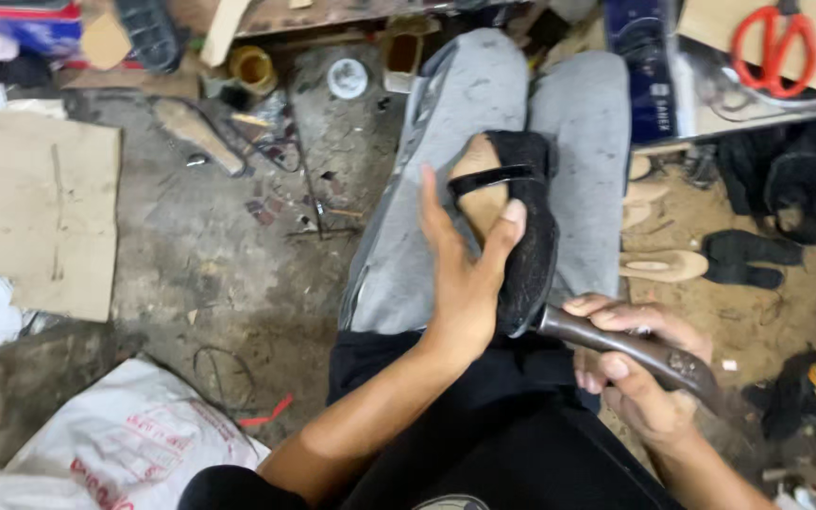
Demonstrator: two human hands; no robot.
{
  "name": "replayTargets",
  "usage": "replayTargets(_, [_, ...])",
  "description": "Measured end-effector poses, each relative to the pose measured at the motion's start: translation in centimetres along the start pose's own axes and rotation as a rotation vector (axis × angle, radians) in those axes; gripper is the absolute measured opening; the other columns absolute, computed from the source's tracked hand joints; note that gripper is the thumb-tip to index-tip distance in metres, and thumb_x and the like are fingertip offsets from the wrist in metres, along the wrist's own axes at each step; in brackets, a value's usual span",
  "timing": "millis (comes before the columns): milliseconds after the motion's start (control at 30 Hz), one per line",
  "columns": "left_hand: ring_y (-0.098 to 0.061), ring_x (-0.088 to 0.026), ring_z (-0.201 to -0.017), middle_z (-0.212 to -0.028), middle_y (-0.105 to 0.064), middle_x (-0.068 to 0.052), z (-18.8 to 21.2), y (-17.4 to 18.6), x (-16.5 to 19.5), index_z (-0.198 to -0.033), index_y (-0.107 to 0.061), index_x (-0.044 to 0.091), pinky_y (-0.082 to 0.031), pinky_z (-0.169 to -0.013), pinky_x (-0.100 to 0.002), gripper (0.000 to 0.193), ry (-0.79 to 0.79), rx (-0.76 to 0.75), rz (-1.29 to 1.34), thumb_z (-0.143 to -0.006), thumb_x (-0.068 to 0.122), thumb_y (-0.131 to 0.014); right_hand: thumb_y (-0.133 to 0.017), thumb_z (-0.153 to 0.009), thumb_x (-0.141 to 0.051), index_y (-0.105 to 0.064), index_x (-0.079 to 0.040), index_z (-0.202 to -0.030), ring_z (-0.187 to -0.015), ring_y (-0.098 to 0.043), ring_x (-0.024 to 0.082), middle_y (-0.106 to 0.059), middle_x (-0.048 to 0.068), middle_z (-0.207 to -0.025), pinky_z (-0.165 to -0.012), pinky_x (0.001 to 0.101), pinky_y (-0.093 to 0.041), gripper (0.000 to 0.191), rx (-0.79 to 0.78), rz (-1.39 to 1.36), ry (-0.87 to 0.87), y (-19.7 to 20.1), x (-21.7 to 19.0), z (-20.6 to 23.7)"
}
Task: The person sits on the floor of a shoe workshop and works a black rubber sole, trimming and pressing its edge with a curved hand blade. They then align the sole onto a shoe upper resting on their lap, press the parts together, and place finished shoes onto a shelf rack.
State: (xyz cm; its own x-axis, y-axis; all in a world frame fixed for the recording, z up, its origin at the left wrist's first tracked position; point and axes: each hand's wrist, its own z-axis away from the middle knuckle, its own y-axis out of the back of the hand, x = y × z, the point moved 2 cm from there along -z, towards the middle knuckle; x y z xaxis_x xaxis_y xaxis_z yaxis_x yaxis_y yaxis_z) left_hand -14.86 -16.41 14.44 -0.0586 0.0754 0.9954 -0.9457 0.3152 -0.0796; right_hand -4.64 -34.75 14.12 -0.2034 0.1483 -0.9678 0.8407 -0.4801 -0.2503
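Crowded on the right by scattered soles (665, 265), open floor (210, 236) to the left. Left hand (466, 274) wrapped over black shoe (521, 227) on lap; right hand (637, 373) closed around a dark tool handle (630, 348) touching its heel. Dirty workshop floor, cardboard (40, 212), white sack (125, 449).

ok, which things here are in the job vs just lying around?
In hand:
- black shoe, held by left hand
- dark-handled tool, gripped by right hand

Lying about:
- red scissors
- cardboard sheet
- white sack
- tan insoles
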Motion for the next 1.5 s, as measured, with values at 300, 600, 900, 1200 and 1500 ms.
replayTargets(300, [-0.054,-0.014,-0.126,-0.143,-0.053,-0.007,3.3,-6.8,-3.1,-0.152,-0.035,0.011,-0.046,-0.105,-0.027,0.069,0.512,-0.002,0.785,-0.094,0.026,-0.070,-0.067,-0.100,-0.009,-0.060,0.004,-0.131,-0.061,-0.057,0.019,-0.062,0.031,-0.134,-0.059,0.0357,-0.049,0.035,0.188,-0.295,-0.007,4.8,0.8,3.2])
replayTargets(600, [-0.058,-0.027,-0.098,-0.114,-0.059,-0.010,3.3,-7.3,-4.5,-0.150,-0.037,0.016,-0.049,-0.077,-0.047,0.073,0.991,0.048,0.653,-0.090,0.029,-0.077,-0.069,-0.099,-0.011,-0.059,0.004,-0.125,-0.060,-0.068,0.014,-0.069,0.029,-0.125,-0.078,0.0354,-0.061,0.031,0.331,0.508,0.261,0.4,0.7,5.6])
replayTargets(900, [-0.059,-0.016,-0.114,-0.133,-0.058,-0.007,3.2,-9.1,-6.6,-0.156,-0.028,0.014,-0.047,-0.100,-0.032,0.081,0.744,0.152,0.695,-0.088,0.021,-0.071,-0.072,-0.094,-0.003,-0.065,0.005,-0.118,-0.110,-0.074,0.034,-0.073,0.021,-0.107,-0.099,0.0378,-0.058,0.027,0.287,0.940,0.194,0.8,-1.0,4.4])
replayTargets(1200, [-0.058,-0.018,-0.122,-0.144,-0.051,-0.011,4.5,-8.7,-9.4,-0.162,-0.015,0.014,-0.045,-0.109,-0.035,0.083,0.656,0.104,0.728,-0.094,0.018,-0.064,-0.068,-0.088,-0.002,-0.071,0.006,-0.113,-0.056,-0.062,0.012,-0.078,0.019,-0.103,-0.051,0.0265,-0.052,0.027,0.407,0.472,-0.415,1.5,-2.8,1.7])
replayTargets(1500, [-0.057,-0.018,-0.119,-0.147,-0.049,-0.010,4.6,-8.5,-11.8,-0.165,-0.014,0.014,-0.047,-0.106,-0.035,0.085,0.606,0.084,0.717,-0.096,0.016,-0.064,-0.072,-0.086,-0.011,-0.073,0.006,-0.107,-0.053,-0.061,0.012,-0.079,0.012,-0.097,-0.046,0.0256,-0.049,0.027,0.348,0.612,-0.532,2.9,-2.2,0.5])
